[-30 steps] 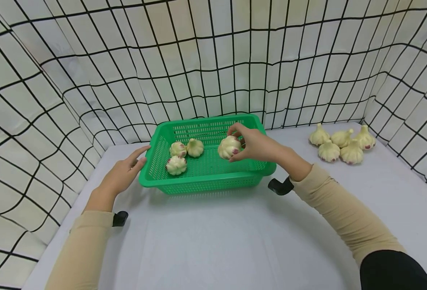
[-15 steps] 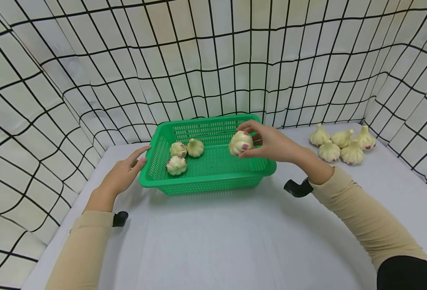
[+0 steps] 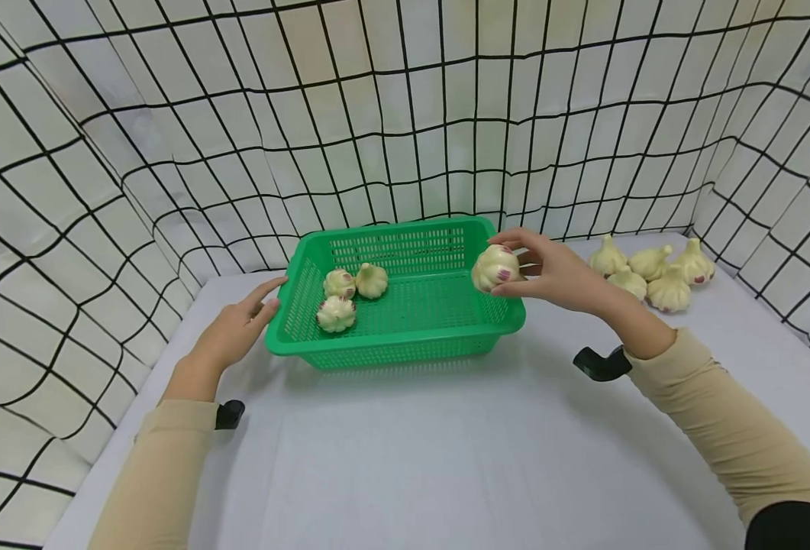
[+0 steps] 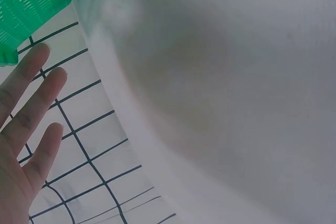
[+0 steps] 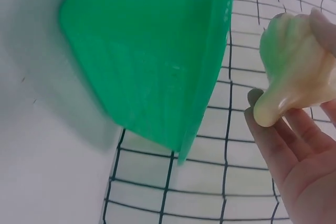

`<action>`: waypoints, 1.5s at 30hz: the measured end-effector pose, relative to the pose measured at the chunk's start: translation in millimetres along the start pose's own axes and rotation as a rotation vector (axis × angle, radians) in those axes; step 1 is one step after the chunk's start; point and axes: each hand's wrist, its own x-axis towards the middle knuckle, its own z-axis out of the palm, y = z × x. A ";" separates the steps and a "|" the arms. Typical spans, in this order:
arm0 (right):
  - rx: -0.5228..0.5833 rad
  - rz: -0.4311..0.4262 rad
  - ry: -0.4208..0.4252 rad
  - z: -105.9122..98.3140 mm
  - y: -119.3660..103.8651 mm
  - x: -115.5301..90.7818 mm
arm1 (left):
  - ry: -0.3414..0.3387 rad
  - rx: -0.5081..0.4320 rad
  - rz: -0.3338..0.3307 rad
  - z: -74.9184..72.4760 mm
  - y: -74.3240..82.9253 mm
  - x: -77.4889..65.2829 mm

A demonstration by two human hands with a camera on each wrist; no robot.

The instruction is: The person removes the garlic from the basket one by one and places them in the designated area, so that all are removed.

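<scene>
The right hand [image 3: 557, 273] grips a ribbed, rounded garlic bulb [image 3: 494, 267]; loose-fingered left hand [image 3: 233, 332] lies at the slotted plastic basket [image 3: 398, 340]

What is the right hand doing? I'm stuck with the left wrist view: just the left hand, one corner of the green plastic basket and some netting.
Observer: In the head view, the right hand is gripping a garlic bulb.
Operator: Any others already inside?
Observer: Yes, three garlic bulbs sit grouped in the left half of the green plastic basket.
Operator: And outside?
Observer: Five more garlic bulbs lie clustered on the white table, to the right of the basket.
</scene>
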 end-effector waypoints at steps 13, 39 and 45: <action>-0.027 0.068 0.130 -36.3 27.5 -35.0 | -0.009 0.000 0.003 -0.8 -1.1 2.6; -0.077 0.181 0.245 -94.8 91.7 -96.4 | -0.004 -0.009 -0.006 0.2 1.5 1.6; -0.135 0.256 0.277 -106.1 98.1 -114.8 | -0.008 -0.002 -0.008 0.9 0.2 0.2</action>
